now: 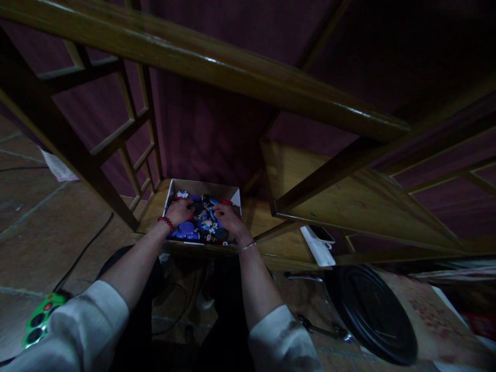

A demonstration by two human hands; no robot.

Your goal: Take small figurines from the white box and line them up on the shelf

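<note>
Over the near-left part of the box, left hand: the left hand (pixel 179 211) reached in palm down across the left wall, fingers partly bent and pointing toward the middle; its fingertips were at a dark round piece (pixel 197 208), but whether they gripped it could not be told.
Right hand: the right hand (pixel 228 216) came in over the right side, back up, fingers loosely curled and turned inward beside a blue curved piece (pixel 213 213); a hold on anything could not be made out.
Forearms: both slanted forward from pale sleeves (pixel 277 343), with a red bead bracelet (pixel 166 222) on the left wrist and a thin bracelet (pixel 247 247) on the right.
Box: the open shallow box (pixel 205 187) sat at the left end of the wooden shelf (pixel 284 248), its near wall along the shelf's front edge.
Contents: small coloured pieces filled it, blue, black and red; purple round pieces (pixel 187 227) lay toward the near-left corner and red ones (pixel 226 202) by the far-right corner.
Shelf, farther right: a phone (pixel 323 234) lay at a white item (pixel 318 248) near the front edge.
Floor: a black round seat (pixel 374 312) stood right of the legs.
</note>
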